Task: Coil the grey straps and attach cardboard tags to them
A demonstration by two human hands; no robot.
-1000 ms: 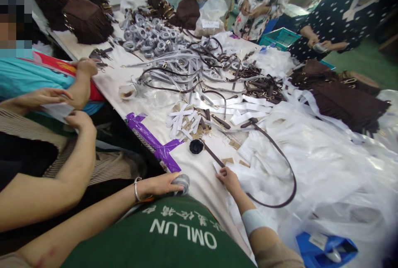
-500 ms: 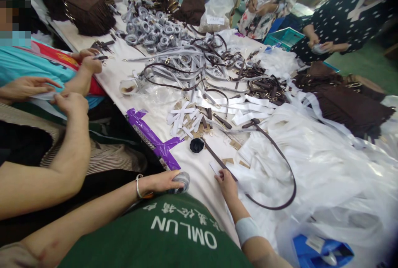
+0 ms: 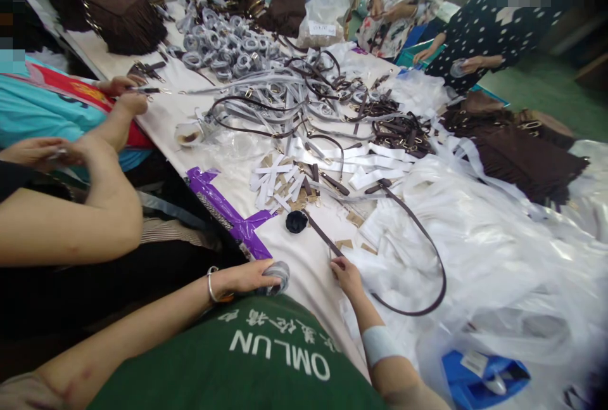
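My left hand [image 3: 254, 275], with a silver bangle at the wrist, is wrapped round a coiled grey-wrapped strap [image 3: 279, 277] at the table's near edge. To the right, my right hand [image 3: 346, 272] has its thumb and fingertips together beside a long brown strap [image 3: 323, 232]; whatever they pinch is too small to make out. That strap loops out to the right over white plastic. A round black object [image 3: 297, 222] lies beyond my hands, near a heap of white strips [image 3: 273, 182].
Wrapped coils [image 3: 228, 42] and brown straps pile up farther back. Brown fringed bags [image 3: 123, 11] stand at back left, others [image 3: 517, 150] at right. Purple tape [image 3: 232, 217] marks the left edge. A co-worker's bent arm [image 3: 80, 220] is close at left; people stand across the table.
The white strip at my right fingertips no longer shows. The co-worker's arm at left has shifted. Across the table, the person in polka dots has moved their hands apart. The view has shifted slightly.
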